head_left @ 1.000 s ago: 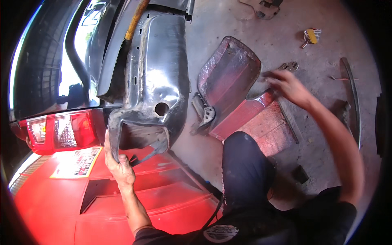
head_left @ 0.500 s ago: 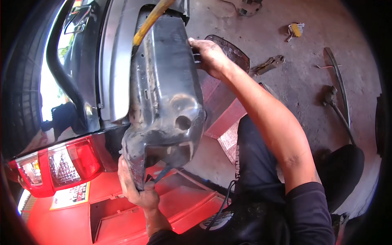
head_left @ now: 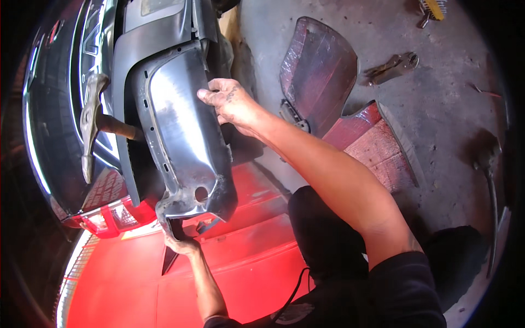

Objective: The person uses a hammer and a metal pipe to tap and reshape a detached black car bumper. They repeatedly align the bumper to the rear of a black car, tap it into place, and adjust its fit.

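A dark metal bumper corner point(head_left: 180, 120), with slots along its left edge and a round hole low down, lies along the rear of a dark vehicle point(head_left: 54, 109). My left hand point(head_left: 183, 240) grips its lower end from below. My right hand point(head_left: 229, 106) holds its right edge, higher up, thumb on the surface and fingers curled at the side. A hammer point(head_left: 93, 120) with a wooden handle sits just left of the piece, its handle reaching into the gap beside a dark trim panel point(head_left: 126, 60). A red tail light point(head_left: 120, 216) is at the vehicle's lower left.
On the concrete floor point(head_left: 448, 98) lie foil-like curved panels point(head_left: 317, 71) point(head_left: 377, 147), locking pliers point(head_left: 394, 68), a yellow wrench set point(head_left: 433, 10) and a long metal tool point(head_left: 489, 175). A large red panel point(head_left: 120, 279) lies beneath the piece. My dark-clad knees are below.
My right hand has moved from over the floor panels onto the piece's right edge. The hammer head has come into view. The view has shifted, with the piece's upper end showing more.
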`<state>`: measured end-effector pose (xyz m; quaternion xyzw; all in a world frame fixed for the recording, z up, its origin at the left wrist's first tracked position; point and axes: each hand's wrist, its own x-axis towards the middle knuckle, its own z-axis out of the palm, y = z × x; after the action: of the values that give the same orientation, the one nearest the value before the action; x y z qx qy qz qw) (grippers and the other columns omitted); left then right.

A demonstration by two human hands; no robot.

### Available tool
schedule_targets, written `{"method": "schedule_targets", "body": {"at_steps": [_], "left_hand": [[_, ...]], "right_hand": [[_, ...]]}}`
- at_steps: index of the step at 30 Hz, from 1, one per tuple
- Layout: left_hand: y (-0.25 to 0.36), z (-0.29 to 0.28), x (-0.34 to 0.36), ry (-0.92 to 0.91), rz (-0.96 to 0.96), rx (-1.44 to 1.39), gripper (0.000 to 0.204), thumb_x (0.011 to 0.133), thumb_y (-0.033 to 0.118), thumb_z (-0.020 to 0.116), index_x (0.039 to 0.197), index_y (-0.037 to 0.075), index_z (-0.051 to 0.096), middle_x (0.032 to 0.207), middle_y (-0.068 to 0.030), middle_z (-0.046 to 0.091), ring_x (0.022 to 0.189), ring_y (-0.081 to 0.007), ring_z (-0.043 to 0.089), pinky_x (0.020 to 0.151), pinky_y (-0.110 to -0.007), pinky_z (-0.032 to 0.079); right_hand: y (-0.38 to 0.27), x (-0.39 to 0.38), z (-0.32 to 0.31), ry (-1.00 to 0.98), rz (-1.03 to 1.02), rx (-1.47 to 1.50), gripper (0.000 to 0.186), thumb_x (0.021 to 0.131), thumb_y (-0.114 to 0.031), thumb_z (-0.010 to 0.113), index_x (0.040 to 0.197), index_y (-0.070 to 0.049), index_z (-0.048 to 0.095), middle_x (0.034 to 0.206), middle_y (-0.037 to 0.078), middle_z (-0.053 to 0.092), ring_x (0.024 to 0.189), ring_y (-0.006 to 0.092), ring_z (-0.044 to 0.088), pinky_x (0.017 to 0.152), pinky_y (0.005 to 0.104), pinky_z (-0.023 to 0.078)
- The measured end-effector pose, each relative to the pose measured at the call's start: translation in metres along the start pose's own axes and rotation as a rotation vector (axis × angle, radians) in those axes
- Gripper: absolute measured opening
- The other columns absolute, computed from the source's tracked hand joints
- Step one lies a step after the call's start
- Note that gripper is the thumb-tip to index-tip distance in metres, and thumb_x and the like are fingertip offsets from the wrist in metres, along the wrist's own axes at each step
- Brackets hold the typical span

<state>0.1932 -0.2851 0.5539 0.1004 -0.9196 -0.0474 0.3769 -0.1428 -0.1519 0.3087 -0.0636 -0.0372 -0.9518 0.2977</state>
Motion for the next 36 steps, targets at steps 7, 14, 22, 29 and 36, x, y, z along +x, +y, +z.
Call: {"method": "schedule_targets", "body": {"at_steps": [7,14,22,29,36], "left_hand": [[-0.019,-0.008,0.003,0.100,0.164,0.342,0.046,0.103,0.027,0.047,0.130,-0.010,0.056,0.120,-0.0198,0.055,0.115,-0.0361,0.059,0.093,-0.048,0.055],[-0.021,-0.020,-0.006,0.219,0.163,0.485,0.062,0.102,0.043,0.041,0.120,-0.013,0.061,0.113,-0.0214,0.065,0.104,-0.0331,0.065,0.092,-0.045,0.053],[0.012,0.010,-0.010,0.175,0.132,0.397,0.050,0.104,0.030,0.044,0.121,-0.012,0.064,0.121,-0.0195,0.064,0.108,-0.0283,0.065,0.090,-0.038,0.055],[-0.008,0.017,-0.005,0.154,0.184,0.480,0.051,0.107,0.031,0.037,0.107,-0.011,0.066,0.102,-0.0232,0.067,0.093,-0.0318,0.065,0.083,-0.043,0.053],[0.003,0.029,-0.007,0.190,0.279,0.602,0.055,0.106,0.032,0.035,0.096,-0.014,0.065,0.085,-0.0208,0.068,0.075,-0.0298,0.065,0.069,-0.042,0.052]], "right_hand": [[0.014,0.006,0.014,0.157,-0.138,-0.189,0.038,0.100,-0.019,0.063,0.123,0.010,0.053,0.083,0.007,0.060,0.064,0.0104,0.054,0.053,0.0295,0.044],[0.003,-0.002,-0.002,-0.030,-0.043,-0.003,0.043,0.096,-0.023,0.069,0.122,0.010,0.059,0.079,0.007,0.062,0.067,0.0107,0.056,0.054,0.0304,0.047],[-0.011,0.022,-0.004,-0.096,0.118,0.219,0.027,0.096,-0.032,0.071,0.079,-0.017,0.056,0.066,-0.007,0.046,0.056,0.0074,0.049,0.052,0.0274,0.043],[-0.017,0.028,0.003,0.017,0.102,-0.064,0.039,0.099,-0.033,0.066,0.072,-0.015,0.046,0.066,-0.004,0.036,0.057,0.0102,0.034,0.053,0.0305,0.037],[-0.014,0.018,0.001,0.051,0.037,-0.101,0.035,0.099,-0.034,0.065,0.076,-0.013,0.051,0.063,-0.005,0.036,0.052,0.0095,0.031,0.049,0.0274,0.033]]}}
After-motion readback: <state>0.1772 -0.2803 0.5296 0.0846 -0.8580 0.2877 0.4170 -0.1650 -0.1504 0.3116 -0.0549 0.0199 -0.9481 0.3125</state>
